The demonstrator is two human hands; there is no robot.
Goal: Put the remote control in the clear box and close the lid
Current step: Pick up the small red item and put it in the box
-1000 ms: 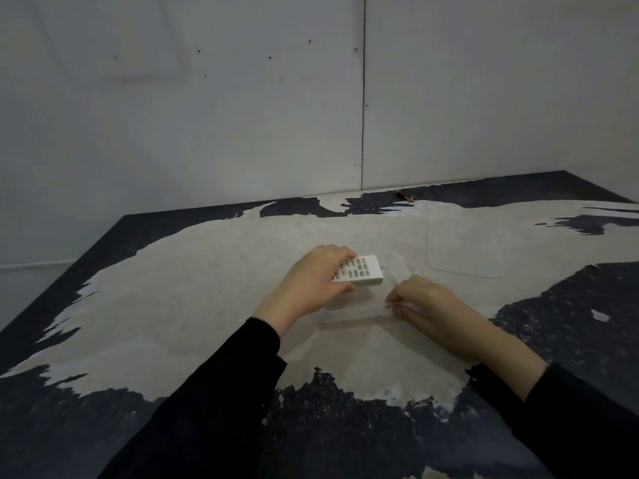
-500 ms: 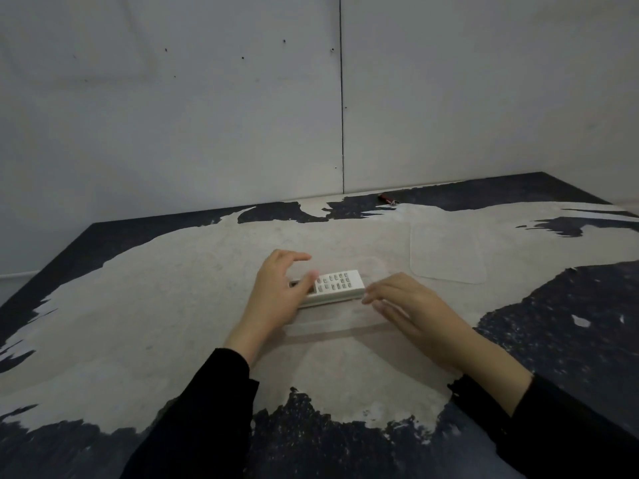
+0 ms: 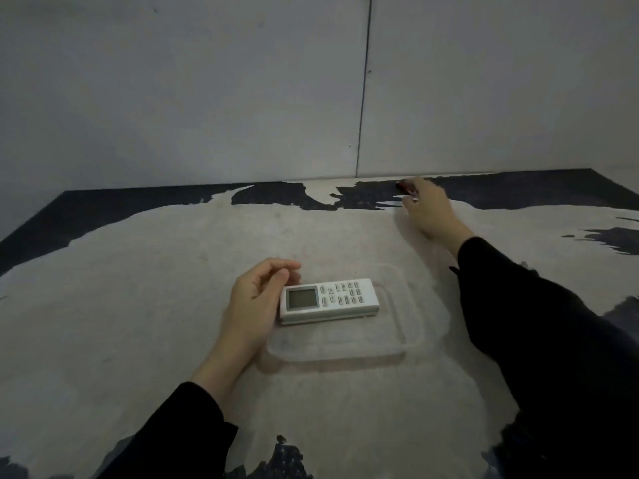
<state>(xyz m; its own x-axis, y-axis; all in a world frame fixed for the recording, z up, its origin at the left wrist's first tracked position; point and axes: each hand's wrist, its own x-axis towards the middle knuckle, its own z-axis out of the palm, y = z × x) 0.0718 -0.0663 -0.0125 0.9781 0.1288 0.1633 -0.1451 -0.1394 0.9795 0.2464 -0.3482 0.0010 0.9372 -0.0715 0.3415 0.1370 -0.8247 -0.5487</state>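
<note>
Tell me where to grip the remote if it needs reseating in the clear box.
Take the remote across its two long edges at the button half, coming from above. It lies flat, face up, in the clear box, so its underside is out of reach. The left hand already crowds the screen end; the button end is free. The right hand is far back on the table.

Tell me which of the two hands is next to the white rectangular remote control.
The left hand, curled beside the screen end of the remote. The right hand reaches away to a small red object at the far edge of the table.
</note>
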